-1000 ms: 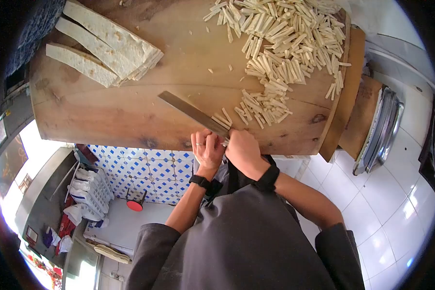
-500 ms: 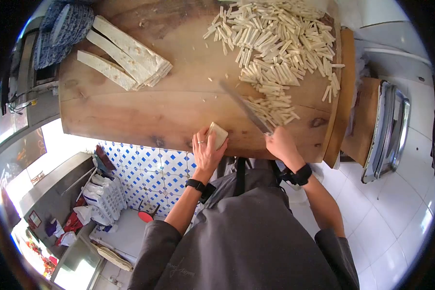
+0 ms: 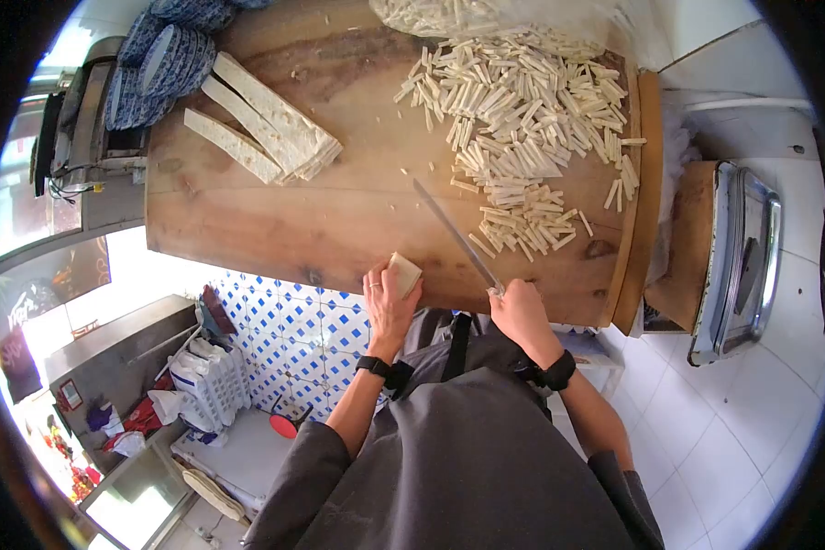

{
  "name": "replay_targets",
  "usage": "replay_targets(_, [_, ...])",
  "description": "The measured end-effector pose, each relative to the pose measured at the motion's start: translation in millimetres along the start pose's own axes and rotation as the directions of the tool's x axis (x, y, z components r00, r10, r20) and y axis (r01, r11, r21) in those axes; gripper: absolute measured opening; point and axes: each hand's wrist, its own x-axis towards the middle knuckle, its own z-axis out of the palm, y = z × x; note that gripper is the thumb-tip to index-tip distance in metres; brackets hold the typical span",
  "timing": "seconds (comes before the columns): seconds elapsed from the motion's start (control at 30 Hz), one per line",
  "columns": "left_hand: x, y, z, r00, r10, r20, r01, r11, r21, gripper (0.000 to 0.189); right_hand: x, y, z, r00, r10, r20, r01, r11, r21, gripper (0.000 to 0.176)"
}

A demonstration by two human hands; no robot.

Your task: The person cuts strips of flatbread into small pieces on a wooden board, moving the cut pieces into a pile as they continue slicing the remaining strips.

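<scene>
Just inside board edge; pale block

A pale, squared-off block sits at the near edge of the wooden counter, about midway along, partly covered. To its right, a knife slants away from that edge, its long, straight blade pointing to the far left (whether it touches the wood, I cannot tell). Short pale sticks lie heaped toward the far right corner; longer, wider strips overlap toward the far left corner.
</scene>
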Motion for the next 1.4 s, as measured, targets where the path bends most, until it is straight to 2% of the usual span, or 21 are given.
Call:
replay_targets(0.1, [-5,-2,-6,0.997,-0.053,0.061,0.053,0.999,0.002,0.054,1,4,2,0.999,0.007,0.053,-0.007,1.000,0.000,0.026])
replay_targets(0.27, [-9,-9,-4,0.999,0.010,0.041,-0.012,0.998,0.054,0.053,4,9,0,0.997,-0.059,0.054,0.060,0.998,-0.035,0.026])
replay_targets(0.33, [-1,-18,-4,0.993,-0.057,0.106,0.052,0.998,0.048,0.052,5,4,-6,0.996,0.033,0.081,-0.035,0.999,0.022,0.028])
replay_targets(0.37, [7,-21,-5,0.993,-0.058,0.106,0.053,0.997,0.050,0.052,7,4,-7,0.996,0.032,0.083,-0.034,0.999,0.023,0.028])
replay_targets(0.43, [29,-20,-16,0.959,-0.281,0.026,0.282,0.958,-0.045,0.050,5,7,-5,0.999,-0.050,-0.014,0.050,0.999,-0.016,0.028])
replay_targets(0.53, [70,-25,-25,0.951,-0.308,-0.002,0.305,0.943,-0.136,0.049,7,8,-3,1.000,-0.025,0.001,0.025,1.000,-0.003,0.027])
replay_targets(0.7, [103,-30,-13,0.969,-0.248,-0.010,0.247,0.967,-0.062,0.050,8,9,-1,0.999,-0.021,0.030,0.021,1.000,0.002,0.026])
replay_targets(0.8, [106,-23,-16,0.958,-0.287,0.027,0.288,0.952,-0.103,0.051,3,16,8,1.000,-0.028,0.013,0.028,1.000,0.007,0.026])
replay_targets(0.87, [102,-17,-20,0.974,-0.214,-0.080,0.212,0.977,-0.036,0.051,6,12,8,0.998,-0.050,-0.024,0.051,0.998,0.026,0.026])
replay_targets(0.93, [92,-15,-21,0.970,-0.229,-0.075,0.230,0.973,-0.005,0.051,6,7,5,0.999,0.020,0.027,-0.021,0.998,0.059,0.026])
replay_targets(1.0, [82,-15,-14,0.957,-0.286,-0.047,0.288,0.957,0.032,0.052,10,9,11,0.999,-0.009,0.031,0.007,0.999,0.048,0.026])
replay_targets(1.1, [78,-16,-5,0.954,-0.296,-0.042,0.299,0.952,0.065,0.053,9,6,10,0.999,-0.040,0.022,0.039,0.999,0.013,0.027])
replay_targets(1.33, [86,-9,3,0.965,-0.256,-0.046,0.259,0.963,0.070,0.053,6,-4,10,1.000,-0.031,0.003,0.031,0.999,-0.018,0.026])
replay_targets(1.4, [89,-8,7,0.966,-0.234,-0.107,0.243,0.967,0.076,0.053,4,-2,12,0.999,-0.037,-0.007,0.036,0.999,-0.038,0.026])
